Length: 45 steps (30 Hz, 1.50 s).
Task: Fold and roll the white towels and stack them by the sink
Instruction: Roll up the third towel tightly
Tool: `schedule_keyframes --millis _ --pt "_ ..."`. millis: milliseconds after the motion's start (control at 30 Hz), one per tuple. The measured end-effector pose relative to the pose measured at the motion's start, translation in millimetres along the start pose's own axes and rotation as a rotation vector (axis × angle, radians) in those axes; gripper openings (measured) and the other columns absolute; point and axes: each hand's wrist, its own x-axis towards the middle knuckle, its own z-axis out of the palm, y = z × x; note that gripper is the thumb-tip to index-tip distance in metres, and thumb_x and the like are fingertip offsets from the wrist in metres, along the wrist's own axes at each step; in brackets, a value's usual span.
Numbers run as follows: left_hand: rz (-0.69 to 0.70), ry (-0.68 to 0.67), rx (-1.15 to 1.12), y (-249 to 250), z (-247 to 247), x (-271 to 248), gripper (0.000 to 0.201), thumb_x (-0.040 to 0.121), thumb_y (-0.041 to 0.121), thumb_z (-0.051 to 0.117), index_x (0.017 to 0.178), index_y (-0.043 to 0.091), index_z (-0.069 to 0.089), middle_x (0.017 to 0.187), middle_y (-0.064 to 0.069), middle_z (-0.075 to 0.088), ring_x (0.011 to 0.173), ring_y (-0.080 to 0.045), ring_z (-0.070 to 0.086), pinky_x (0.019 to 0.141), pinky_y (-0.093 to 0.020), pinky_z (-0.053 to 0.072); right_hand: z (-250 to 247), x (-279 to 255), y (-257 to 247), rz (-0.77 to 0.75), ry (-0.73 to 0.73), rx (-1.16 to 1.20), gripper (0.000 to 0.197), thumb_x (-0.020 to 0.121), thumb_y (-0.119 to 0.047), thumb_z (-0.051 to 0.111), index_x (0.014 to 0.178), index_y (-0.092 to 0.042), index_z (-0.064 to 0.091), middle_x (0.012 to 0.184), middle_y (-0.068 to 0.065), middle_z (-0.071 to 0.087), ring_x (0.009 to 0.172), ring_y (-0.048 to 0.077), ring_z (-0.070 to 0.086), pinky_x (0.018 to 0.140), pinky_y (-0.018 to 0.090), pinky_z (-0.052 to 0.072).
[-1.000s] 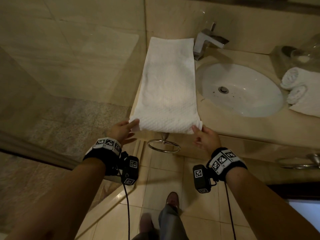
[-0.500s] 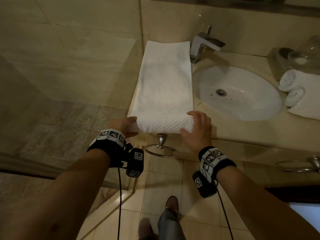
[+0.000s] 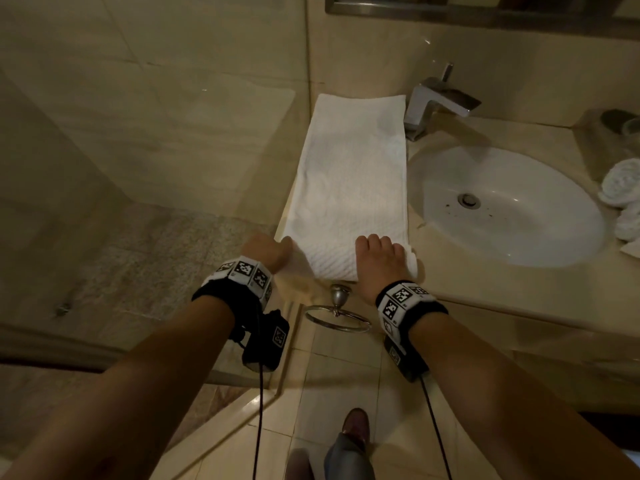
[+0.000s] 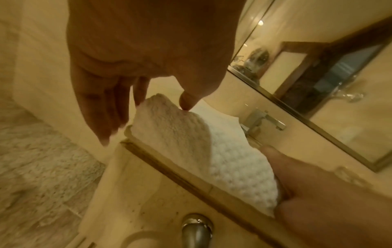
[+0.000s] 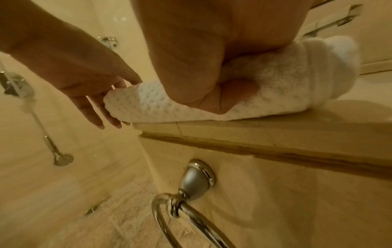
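Note:
A white towel [image 3: 349, 174] lies as a long folded strip on the counter [image 3: 485, 282], left of the sink [image 3: 512, 230]. Its near end is turned over into a short roll [image 3: 329, 265] at the counter's front edge. My left hand [image 3: 266, 251] is at the roll's left end; in the left wrist view thumb and forefinger pinch the towel [image 4: 212, 151] while the other fingers [image 4: 101, 109] hang straight. My right hand [image 3: 377, 258] lies curled over the roll's right part. The right wrist view shows its fingers and thumb wrapped round the towel [image 5: 286, 80].
A chrome faucet [image 3: 436, 102] stands behind the sink. Two rolled white towels [image 3: 623, 188] lie at the counter's right edge. A chrome towel ring [image 3: 337, 317] hangs below the counter front. A glass shower panel and tiled wall close off the left.
The hands went from pinching the towel's near corners to turning that end over. It is now a short roll, and both hands have moved onto it.

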Motion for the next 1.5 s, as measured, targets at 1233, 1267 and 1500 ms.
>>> schedule_keyframes --millis 1233,1267,1500 --pt "0.803 0.003 0.949 79 37 30 0.064 0.074 0.048 0.067 0.120 0.013 0.041 0.116 -0.007 0.046 0.105 -0.023 0.045 0.087 -0.035 0.041 -17 62 10 0.051 -0.138 0.290 0.057 0.074 -0.042 0.063 0.121 -0.014 0.046 0.122 0.006 0.051 0.112 0.025 0.046 0.099 0.035 0.036" --pt "0.795 -0.046 0.931 84 36 35 0.064 0.074 0.047 0.068 0.122 0.013 0.042 0.118 -0.007 0.048 0.107 -0.023 0.047 0.089 -0.034 0.042 -17 60 9 0.061 -0.105 0.290 0.060 0.073 -0.042 0.064 0.122 -0.014 0.044 0.123 0.006 0.048 0.112 0.025 0.044 0.100 0.035 0.035" --pt "0.590 -0.322 0.749 102 25 59 0.046 0.072 0.031 0.070 0.113 0.015 0.056 0.114 -0.005 0.061 0.102 -0.023 0.059 0.084 -0.031 0.051 -36 68 14 -0.129 -0.208 0.085 0.073 0.064 -0.031 0.068 0.126 -0.012 0.037 0.122 0.006 0.040 0.113 0.026 0.039 0.099 0.037 0.035"
